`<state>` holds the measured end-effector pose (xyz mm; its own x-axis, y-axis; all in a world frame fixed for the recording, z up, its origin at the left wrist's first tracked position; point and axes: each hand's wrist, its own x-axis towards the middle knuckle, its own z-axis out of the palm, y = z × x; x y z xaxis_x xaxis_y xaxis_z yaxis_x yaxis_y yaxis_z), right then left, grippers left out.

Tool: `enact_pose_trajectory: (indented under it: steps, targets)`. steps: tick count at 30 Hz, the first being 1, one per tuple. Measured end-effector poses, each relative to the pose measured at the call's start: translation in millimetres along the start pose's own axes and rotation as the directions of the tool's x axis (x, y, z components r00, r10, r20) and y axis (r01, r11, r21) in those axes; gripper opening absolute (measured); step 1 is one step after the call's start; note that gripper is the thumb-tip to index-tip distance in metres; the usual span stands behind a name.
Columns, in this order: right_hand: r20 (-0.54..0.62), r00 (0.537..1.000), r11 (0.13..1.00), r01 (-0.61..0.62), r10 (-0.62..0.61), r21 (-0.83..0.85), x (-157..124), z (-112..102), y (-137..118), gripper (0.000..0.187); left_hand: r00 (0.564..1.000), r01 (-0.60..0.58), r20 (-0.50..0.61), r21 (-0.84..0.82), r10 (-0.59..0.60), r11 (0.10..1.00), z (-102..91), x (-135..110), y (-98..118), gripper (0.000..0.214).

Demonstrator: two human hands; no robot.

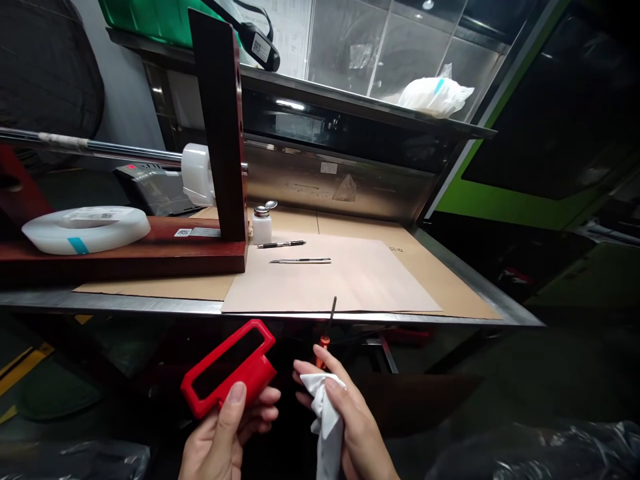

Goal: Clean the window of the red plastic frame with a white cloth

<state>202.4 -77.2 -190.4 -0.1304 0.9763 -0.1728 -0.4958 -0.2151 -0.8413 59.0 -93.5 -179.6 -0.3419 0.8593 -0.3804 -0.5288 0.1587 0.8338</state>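
Observation:
My left hand (225, 433) grips a red rectangular plastic frame (227, 365) with a dark window in its middle, held tilted below the table's front edge. My right hand (345, 420) pinches a crumpled white cloth (327, 417), fingers closed round it, just to the right of the red frame. Both hands hover in front of the metal worktable (150, 305), not touching it. A thin tool with an orange handle (327, 327) hangs over the table edge just above my right fingers.
On the brown paper sheet (350, 273) lie a black pen (281, 245) and a slim metal tool (300, 261). A small white dispenser bottle (261, 225) stands behind them. A dark red wooden stand (220, 127) holds a white tape reel (85, 228) at left. A white bag (434, 95) rests on the upper shelf.

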Motion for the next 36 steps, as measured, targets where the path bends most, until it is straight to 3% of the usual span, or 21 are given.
enact_pose_trajectory:
  steps: [2, 4, 7, 10, 12, 15, 17, 20, 23, 24, 26, 28, 30, 33, 36]
  targets:
    - [0.006, 0.999, 0.994, 0.052, -0.051, -0.092, -1, 5, 4, 0.055, 0.999, 0.024, -0.032, -0.038, -0.026, 0.999, 1.2, 4, -2, 0.045]
    - [0.017, 0.981, 0.938, 0.188, -0.191, -0.29, -2, 8, 10, 0.044, 0.997, 0.035, -0.059, -0.081, -0.04, 0.996, 4.5, 5, -2, 0.047]
    - [0.129, 0.87, 0.655, 0.448, -0.475, -0.609, -3, 8, 15, 0.034, 0.996, 0.036, -0.076, -0.12, -0.046, 0.992, 10.5, 2, 1, 0.049]
    - [0.322, 0.727, 0.357, 0.61, -0.607, -0.707, -2, 6, 13, 0.026, 0.996, 0.055, -0.058, -0.147, -0.064, 0.988, 13.0, -3, 4, 0.049]
    - [0.378, 0.67, 0.288, 0.664, -0.639, -0.69, 0, 9, 5, 0.02, 0.994, 0.088, -0.053, -0.166, -0.098, 0.982, 12.8, -4, 5, 0.046]
    - [0.336, 0.621, 0.305, 0.698, -0.708, -0.648, 7, 23, -8, 0.009, 0.983, 0.148, -0.074, -0.206, -0.167, 0.967, 14.7, -6, 4, 0.039]
    - [0.35, 0.564, 0.266, 0.737, -0.748, -0.621, 13, 34, -12, 0.01, 0.974, 0.192, -0.075, -0.241, -0.216, 0.951, 18.8, -8, 4, 0.035]
    - [0.503, 0.496, 0.081, 0.765, -0.707, -0.639, 21, 46, -5, 0.006, 0.958, 0.239, -0.083, -0.3, -0.275, 0.923, 25.6, -12, 9, 0.028]
    - [0.728, 0.471, -0.116, 0.796, -0.499, -0.594, 21, 43, 10, 0.015, 0.942, 0.258, -0.128, -0.314, -0.31, 0.914, 26.7, -13, 14, 0.031]
    - [0.775, 0.478, -0.117, 0.816, -0.413, -0.566, 20, 39, 14, 0.017, 0.941, 0.259, -0.132, -0.308, -0.31, 0.915, 25.5, -13, 15, 0.034]
    - [0.79, 0.534, -0.014, 0.826, -0.301, -0.564, 17, 26, 17, 0.018, 0.955, 0.249, -0.087, -0.289, -0.284, 0.925, 22.0, -10, 16, 0.042]
    - [0.708, 0.641, 0.123, 0.761, -0.297, -0.637, 14, 13, 11, 0.015, 0.969, 0.221, -0.047, -0.261, -0.241, 0.94, 19.1, -9, 15, 0.046]
    - [0.604, 0.705, 0.184, 0.693, -0.37, -0.697, 12, 5, 1, 0.012, 0.978, 0.196, -0.03, -0.227, -0.208, 0.954, 17.9, -8, 12, 0.048]
    - [0.535, 0.714, 0.254, 0.677, -0.451, -0.69, 8, 7, -11, 0.01, 0.983, 0.171, -0.032, -0.164, -0.179, 0.971, 17.5, -10, 8, 0.045]
    - [0.554, 0.705, 0.406, 0.708, -0.442, -0.578, 2, 19, -9, 0.011, 0.991, 0.13, -0.022, -0.056, -0.131, 0.99, 14.6, -13, 2, 0.043]
